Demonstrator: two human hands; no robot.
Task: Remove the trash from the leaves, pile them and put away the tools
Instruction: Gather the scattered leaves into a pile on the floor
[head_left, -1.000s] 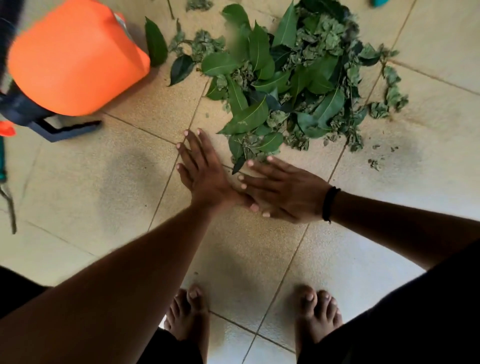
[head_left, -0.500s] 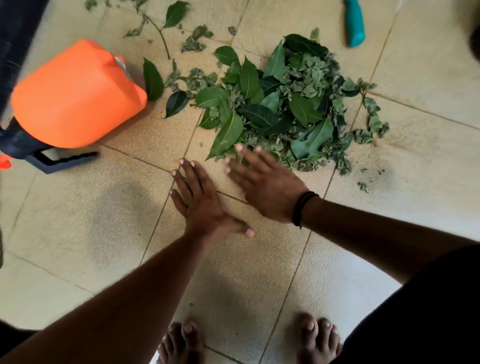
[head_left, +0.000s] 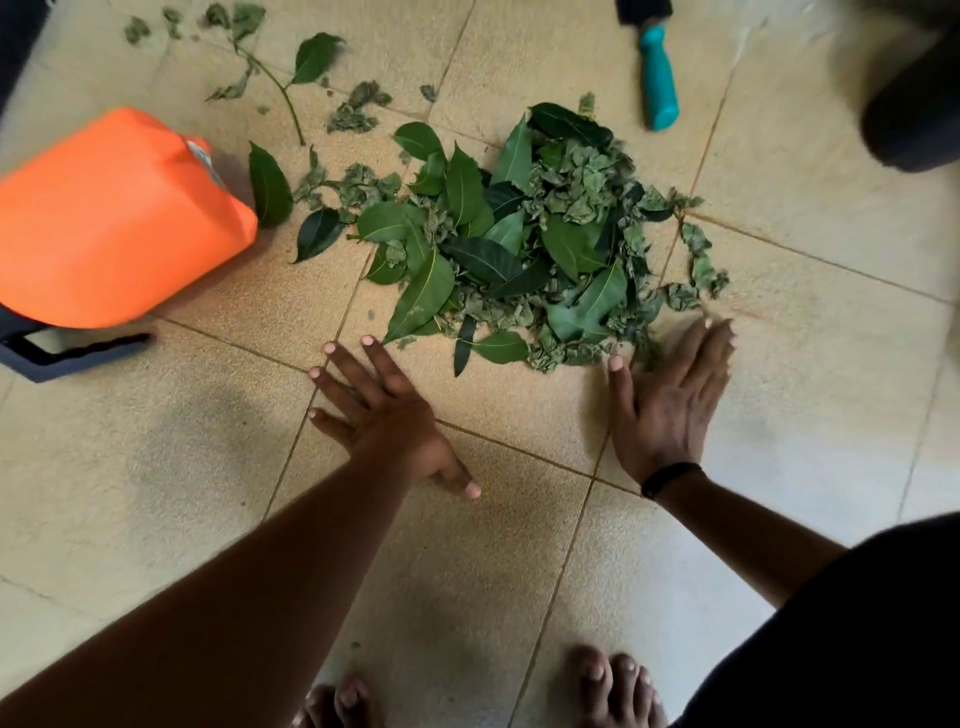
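Observation:
A heap of green leaves (head_left: 524, 249) lies on the tan tiled floor, mixing large glossy leaves with small crumpled ones. My left hand (head_left: 379, 410) is flat on the tiles just below the heap's left edge, fingers spread and straight, holding nothing. My right hand (head_left: 670, 395) is flat and blurred at the heap's lower right edge, fingers straight and touching the outermost leaf bits. Loose leaves and a thin twig (head_left: 280, 88) lie scattered to the upper left. A tool with a teal handle (head_left: 658, 78) lies at the top.
An orange container (head_left: 109, 218) with a dark blue handle lies on its side at the left, next to the scattered leaves. A dark rounded object (head_left: 914, 93) fills the top right corner. My bare feet (head_left: 613, 686) stand at the bottom edge.
My hands have parted: the right one swept from the heap's lower left to its lower right edge. The left stayed flat below the heap. The view tilted up, showing the teal tool more fully.

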